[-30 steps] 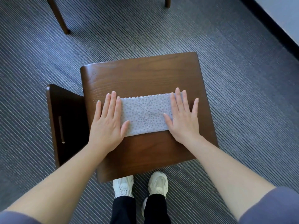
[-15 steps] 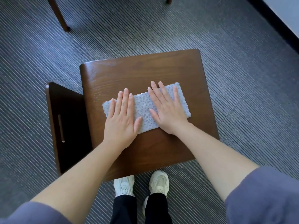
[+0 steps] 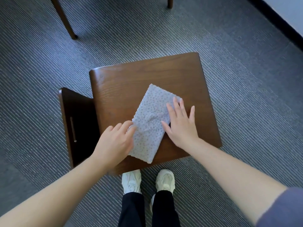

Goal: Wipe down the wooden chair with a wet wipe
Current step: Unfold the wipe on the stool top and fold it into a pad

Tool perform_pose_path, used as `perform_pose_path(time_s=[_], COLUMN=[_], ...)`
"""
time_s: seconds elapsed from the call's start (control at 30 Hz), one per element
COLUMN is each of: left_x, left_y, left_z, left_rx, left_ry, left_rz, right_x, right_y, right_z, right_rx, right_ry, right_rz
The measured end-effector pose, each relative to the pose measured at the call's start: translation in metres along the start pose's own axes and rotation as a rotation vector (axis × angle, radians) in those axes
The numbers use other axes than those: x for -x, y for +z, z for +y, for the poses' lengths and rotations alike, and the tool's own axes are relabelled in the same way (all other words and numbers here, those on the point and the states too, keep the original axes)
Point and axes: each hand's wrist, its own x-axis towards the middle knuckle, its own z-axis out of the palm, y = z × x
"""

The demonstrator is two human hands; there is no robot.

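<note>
The dark wooden chair stands below me, its seat facing up and its backrest dropping away at the left. A pale dotted wet wipe lies diagonally on the seat, slightly creased in the middle. My right hand lies flat with spread fingers on the wipe's right edge and the seat. My left hand sits at the wipe's lower left edge, fingers bent and blurred, touching the wipe's side.
Striped grey carpet surrounds the chair. Another chair's legs stand at the top left and top centre. A dark skirting board runs along the top right. My white shoes are just in front of the seat's near edge.
The wipe has turned from lying crosswise to a diagonal and slid right and toward me. My right hand moved to its right edge; my left hand drew back to its lower left.
</note>
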Motion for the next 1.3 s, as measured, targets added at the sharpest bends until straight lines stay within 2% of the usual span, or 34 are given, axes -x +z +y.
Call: perform_pose_path(time_s=[0.1,0.3,0.37,0.43,0.57,0.7,0.83,0.93,1.0,1.1,1.2,1.3], left_x=[-0.009,-0.030,-0.032,-0.030,-0.028,-0.034,-0.027,-0.017,-0.008,0.008,0.012,-0.001], left_y=[0.005,0.020,0.019,0.019,0.020,0.008,-0.003,-0.009,-0.006,0.003,0.006,0.011], left_z=[-0.011,-0.011,-0.008,-0.005,0.002,0.008,0.004,-0.009,-0.026,-0.042,-0.035,-0.025], left_rx=[-0.056,-0.088,-0.071,-0.023,0.122,0.271,0.344,0.390,0.325,0.200,0.189,0.209], left_ry=[0.177,0.392,0.446,0.471,0.363,0.194,0.185,0.109,0.075,0.099,0.124,0.152], left_rz=[0.005,-0.172,-0.140,-0.012,0.101,0.109,0.060,0.060,0.076,-0.016,-0.132,-0.076], right_x=[-0.022,-0.034,-0.021,-0.003,0.027,0.037,0.026,0.025,0.027,0.025,0.022,0.021], right_y=[-0.003,-0.010,-0.009,-0.006,0.006,0.013,0.017,0.010,0.002,-0.007,-0.011,-0.016], right_z=[0.007,0.015,0.018,0.021,0.026,0.017,-0.001,-0.005,-0.002,0.001,0.000,0.002], right_rx=[0.116,0.189,0.147,0.109,0.088,0.030,-0.153,-0.254,-0.365,-0.504,-0.601,-0.634], right_ry=[-0.101,-0.198,-0.235,-0.310,-0.454,-0.512,-0.571,-0.537,-0.499,-0.452,-0.417,-0.388], right_rz=[0.014,0.041,0.088,0.128,0.135,0.124,0.149,0.030,-0.074,-0.179,-0.239,-0.308])
